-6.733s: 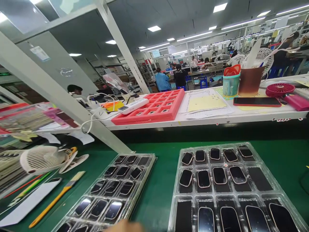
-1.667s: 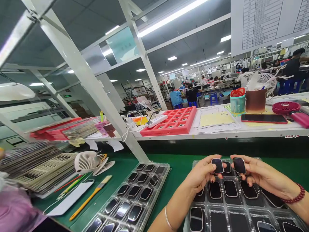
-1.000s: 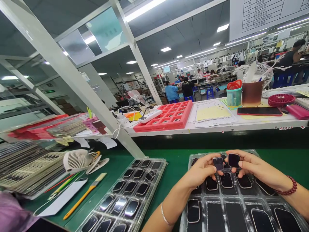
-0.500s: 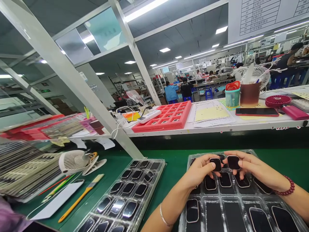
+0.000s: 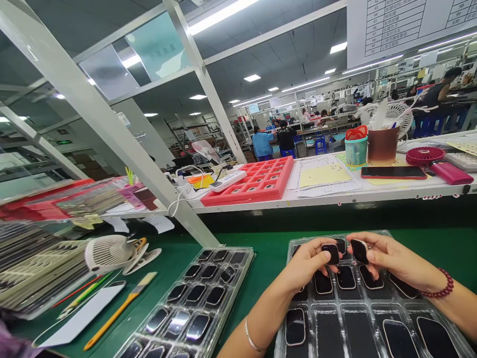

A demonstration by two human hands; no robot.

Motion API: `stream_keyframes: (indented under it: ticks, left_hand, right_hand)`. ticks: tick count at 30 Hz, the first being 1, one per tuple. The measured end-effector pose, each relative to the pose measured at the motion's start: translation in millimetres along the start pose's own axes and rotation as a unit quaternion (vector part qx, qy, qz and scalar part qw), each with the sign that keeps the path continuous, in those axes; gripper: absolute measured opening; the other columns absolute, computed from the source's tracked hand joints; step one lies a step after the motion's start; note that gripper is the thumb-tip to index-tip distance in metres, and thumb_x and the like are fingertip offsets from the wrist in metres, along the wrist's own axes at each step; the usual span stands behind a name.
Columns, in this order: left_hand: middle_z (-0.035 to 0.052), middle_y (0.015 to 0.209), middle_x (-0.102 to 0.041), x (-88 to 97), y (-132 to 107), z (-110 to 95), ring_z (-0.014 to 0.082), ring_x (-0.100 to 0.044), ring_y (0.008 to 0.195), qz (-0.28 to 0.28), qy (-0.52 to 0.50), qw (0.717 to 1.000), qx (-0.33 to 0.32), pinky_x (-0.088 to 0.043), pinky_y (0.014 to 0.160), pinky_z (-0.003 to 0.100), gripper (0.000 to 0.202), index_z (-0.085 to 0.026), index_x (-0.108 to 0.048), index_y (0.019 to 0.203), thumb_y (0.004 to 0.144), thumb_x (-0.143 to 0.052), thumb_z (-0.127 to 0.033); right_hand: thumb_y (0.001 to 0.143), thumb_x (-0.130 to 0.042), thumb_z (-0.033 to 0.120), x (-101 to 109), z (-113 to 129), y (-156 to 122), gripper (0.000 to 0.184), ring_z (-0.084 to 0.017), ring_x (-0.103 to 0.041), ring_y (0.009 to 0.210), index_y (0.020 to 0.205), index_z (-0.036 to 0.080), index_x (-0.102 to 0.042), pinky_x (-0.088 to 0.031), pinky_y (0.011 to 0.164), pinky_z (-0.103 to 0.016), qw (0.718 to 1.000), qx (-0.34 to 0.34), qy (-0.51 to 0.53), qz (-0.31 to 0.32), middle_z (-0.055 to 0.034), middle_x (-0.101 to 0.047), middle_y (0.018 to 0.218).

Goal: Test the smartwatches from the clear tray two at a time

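My left hand (image 5: 310, 256) pinches a square black-faced smartwatch body (image 5: 330, 254) without a strap. Close beside it, my right hand (image 5: 383, 254) grips a second smartwatch body (image 5: 359, 251), its dark face tilted. Both are held above a clear plastic tray (image 5: 328, 309) whose pockets have dark lining. Several more watch bodies lie in that tray, among them one at its left edge (image 5: 295, 326) and one under my hands (image 5: 346, 277). Two pockets in the near row hold no watch. My fingers hide part of the far row.
Another clear tray (image 5: 238, 293) of watch bodies lies to the left on the green bench. Left of it are a brush (image 5: 117, 318), a white card (image 5: 84, 315), a small fan (image 5: 108, 252) and stacked trays (image 5: 40, 278). A shelf ahead carries a red foam tray (image 5: 246, 196) and a phone (image 5: 393, 172).
The watch body in my right hand has turned, so its face is now seen more at an angle. My left hand keeps its hold. The whole view has shifted slightly.
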State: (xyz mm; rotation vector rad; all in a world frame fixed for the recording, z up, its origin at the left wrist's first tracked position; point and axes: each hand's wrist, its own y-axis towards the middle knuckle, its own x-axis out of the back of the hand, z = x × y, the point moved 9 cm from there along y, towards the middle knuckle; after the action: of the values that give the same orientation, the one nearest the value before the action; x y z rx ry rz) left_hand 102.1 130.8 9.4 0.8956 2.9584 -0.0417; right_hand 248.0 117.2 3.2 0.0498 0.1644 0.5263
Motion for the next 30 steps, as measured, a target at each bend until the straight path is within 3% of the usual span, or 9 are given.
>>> stream_keyframes:
  ticks: [4, 7, 15, 23, 27, 30]
  left_hand:
    - [0.0111, 0.099, -0.070, -1.6, -0.5, 1.7, 0.0149, -0.067, 0.071, 0.009, 0.005, 1.000, 0.010, -0.045, 0.058, 0.022, 0.042, -0.013, -0.060, 0.112, 0.078, -0.067, -0.037]
    - [0.0114, 0.101, -0.070, -2.0, -0.2, 4.0, 0.0152, -0.068, 0.071, 0.012, 0.008, 1.000, 0.018, -0.045, 0.058, 0.022, 0.043, -0.014, -0.060, 0.111, 0.076, -0.069, -0.037]
    - [0.0084, 0.084, -0.072, 2.9, -0.8, 5.3, 0.0132, -0.065, 0.061, -0.019, 0.004, 0.999, 0.026, -0.041, 0.051, 0.020, 0.037, -0.014, -0.063, 0.100, 0.079, -0.064, -0.045]
    - [0.0102, 0.095, -0.071, -1.1, -1.8, 3.1, 0.0160, -0.068, 0.071, -0.006, 0.015, 0.999, 0.031, -0.043, 0.053, 0.020, 0.040, -0.014, -0.060, 0.111, 0.076, -0.067, -0.034]
    - [0.0099, 0.098, -0.070, -0.8, -2.1, 3.4, 0.0156, -0.067, 0.072, -0.013, 0.019, 0.999, 0.034, -0.042, 0.053, 0.020, 0.038, -0.015, -0.059, 0.109, 0.073, -0.068, -0.025]
    - [0.0079, 0.090, -0.071, 0.6, -2.4, 3.8, 0.0135, -0.066, 0.066, -0.023, 0.034, 0.999, 0.035, -0.039, 0.051, 0.019, 0.030, -0.015, -0.060, 0.103, 0.074, -0.065, -0.023]
  right_hand:
    - [0.090, -0.063, 0.038, 0.9, -7.5, 0.5, 0.049, -0.017, -0.066, 0.080, 0.133, 0.020, -0.051, -0.057, 0.065, -0.025, 0.999, -0.032, 0.033, -0.010, -0.0055, -0.066, 0.092]
    - [0.090, -0.061, 0.036, 0.7, -9.4, 1.0, 0.047, -0.018, -0.065, 0.085, 0.134, 0.020, -0.051, -0.057, 0.069, -0.027, 0.999, -0.043, 0.029, -0.016, -0.0070, -0.066, 0.098]
    - [0.089, -0.059, 0.038, -6.3, 1.9, 1.2, 0.039, -0.015, -0.062, 0.073, 0.123, 0.020, -0.057, -0.053, 0.061, -0.028, 0.999, -0.028, -0.029, -0.009, -0.0112, -0.064, 0.116]
    - [0.090, -0.055, 0.045, 3.5, 1.7, 1.1, 0.031, -0.009, -0.056, 0.052, 0.100, 0.017, -0.063, -0.042, 0.049, -0.023, 0.994, -0.031, -0.086, -0.058, -0.0036, -0.068, 0.084]
    - [0.088, -0.060, 0.040, 0.1, 4.8, 0.5, 0.032, -0.011, -0.058, 0.060, 0.112, 0.019, -0.059, -0.046, 0.053, -0.024, 0.995, -0.014, -0.092, -0.047, -0.0069, -0.067, 0.099]
    - [0.088, -0.060, 0.038, -2.5, 3.8, 0.2, 0.034, -0.011, -0.057, 0.062, 0.117, 0.020, -0.056, -0.048, 0.056, -0.025, 0.993, -0.013, -0.109, -0.036, -0.0069, -0.065, 0.102]
